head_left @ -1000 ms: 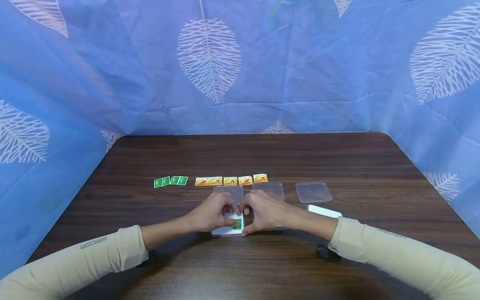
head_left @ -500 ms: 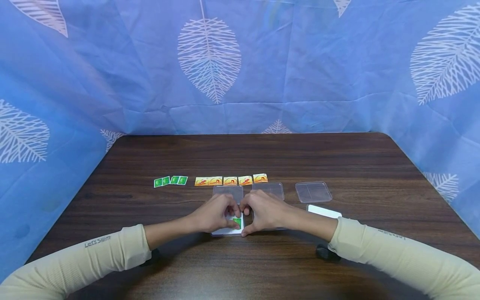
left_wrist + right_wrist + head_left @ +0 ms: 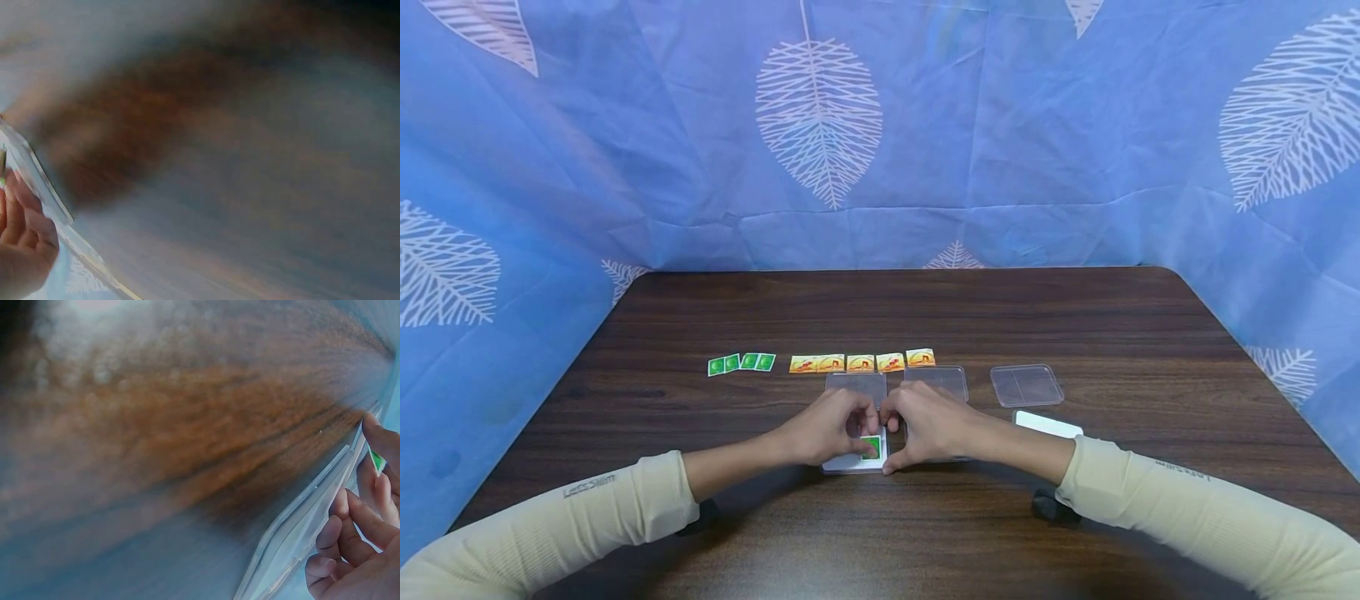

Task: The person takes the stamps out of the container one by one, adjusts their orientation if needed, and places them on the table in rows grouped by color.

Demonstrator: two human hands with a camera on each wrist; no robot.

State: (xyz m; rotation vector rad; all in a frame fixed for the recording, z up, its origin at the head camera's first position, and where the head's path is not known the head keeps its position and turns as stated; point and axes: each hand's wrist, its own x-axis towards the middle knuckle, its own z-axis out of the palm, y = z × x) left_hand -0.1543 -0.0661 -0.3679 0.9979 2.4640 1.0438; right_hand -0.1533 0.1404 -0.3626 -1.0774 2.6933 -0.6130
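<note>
In the head view, a small green stamp-like card (image 3: 870, 448) with a white border lies over a white sheet in a shallow clear plastic case (image 3: 850, 468). My left hand (image 3: 831, 427) pinches the green card between thumb and fingers. My right hand (image 3: 936, 422) holds the case's right side, thumb at the near corner and curled fingers toward the far corner. A second clear case is mostly hidden beneath that hand. The right wrist view catches the green card (image 3: 377, 461) among fingers; the left wrist view is largely blurred.
Several green cards (image 3: 741, 362) and several yellow-orange cards (image 3: 861, 362) form a row on the dark wood table (image 3: 880, 308). Clear lids stand behind the hands, one lid (image 3: 1027, 385) farther right. A white-filled case (image 3: 1048, 422) sits by the right forearm.
The green card has shifted slightly left within the case, and my left thumb and fingers moved with it. My right hand stays in place on the case.
</note>
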